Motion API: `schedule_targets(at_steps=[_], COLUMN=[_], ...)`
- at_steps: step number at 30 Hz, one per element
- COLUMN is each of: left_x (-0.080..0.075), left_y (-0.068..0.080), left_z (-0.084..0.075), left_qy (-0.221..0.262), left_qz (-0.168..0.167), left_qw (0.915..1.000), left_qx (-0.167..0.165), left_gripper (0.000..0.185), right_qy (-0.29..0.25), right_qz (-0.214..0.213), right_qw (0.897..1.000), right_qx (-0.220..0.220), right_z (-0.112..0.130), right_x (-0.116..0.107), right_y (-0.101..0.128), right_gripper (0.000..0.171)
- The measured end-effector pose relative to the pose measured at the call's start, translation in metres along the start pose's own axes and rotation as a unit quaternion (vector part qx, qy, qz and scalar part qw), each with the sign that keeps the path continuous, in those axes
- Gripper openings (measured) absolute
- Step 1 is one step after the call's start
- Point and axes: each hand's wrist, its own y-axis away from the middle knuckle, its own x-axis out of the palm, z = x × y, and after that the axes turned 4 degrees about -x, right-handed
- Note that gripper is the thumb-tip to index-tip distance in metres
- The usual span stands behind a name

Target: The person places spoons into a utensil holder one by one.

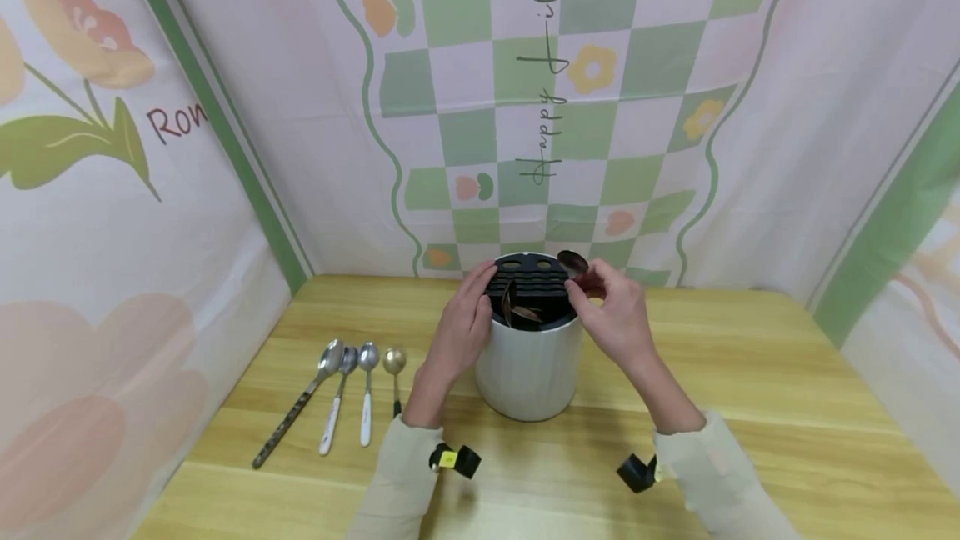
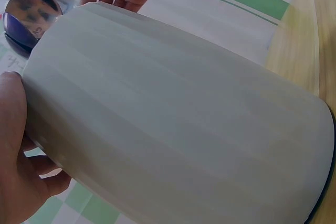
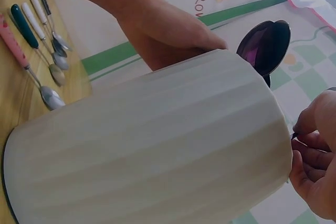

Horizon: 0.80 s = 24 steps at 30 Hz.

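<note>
A white fluted utensil holder [image 1: 528,373] with a black slotted top [image 1: 534,273] stands upright on the table. My left hand [image 1: 461,327] holds its left side, thumb and fingers spread round the wall near the rim. At the right of the rim, my right hand [image 1: 618,307] pinches a spoon [image 1: 573,263], whose dark, shiny bowl points up above the top; its handle is mostly hidden by the fingers. Other spoons [image 1: 508,304] stick out of the front opening. From the right wrist, rounded spoon bowls [image 3: 268,48] show above the rim.
Several spoons lie side by side on the wooden table [image 1: 750,407] to the left, one with a long dark patterned handle [image 1: 285,432]. The right wrist view also shows a pink-handled spoon [image 3: 13,43]. Patterned cloth [image 1: 525,107] hangs behind and at both sides.
</note>
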Motion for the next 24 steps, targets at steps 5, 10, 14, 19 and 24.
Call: schedule_targets(at_steps=[5, 10, 14, 19, 24], left_x=[-0.0004, -0.0003, 0.0001, 0.0006, 0.0004], left_y=[0.0002, 0.0004, 0.0004, 0.0004, 0.0008], left_z=[-0.0008, -0.0015, -0.0013, -0.0007, -0.0008], left_qy=[-0.001, -0.003, -0.002, -0.003, -0.003], left_qz=[-0.003, -0.005, -0.004, -0.004, -0.003], left_qw=[1.0, 1.0, 1.0, 1.0, 1.0], left_qx=[0.002, 0.008, 0.005, 0.003, 0.003], left_gripper=[0.049, 0.048, 0.048, 0.048, 0.048], right_qy=[-0.001, -0.004, -0.003, 0.001, 0.006], right_qz=[-0.001, -0.003, -0.005, -0.005, 0.013], right_qw=[1.0, 1.0, 1.0, 1.0, 0.999], right_qx=[-0.01, -0.01, -0.01, -0.022, -0.049], right_z=[-0.0008, -0.0016, -0.0025, -0.0035, -0.0017], right_x=[0.0009, 0.0012, 0.0014, 0.0003, -0.0032], right_y=[0.0005, 0.002, 0.0026, 0.0047, 0.0074], right_gripper=[0.004, 0.005, 0.005, 0.007, 0.016])
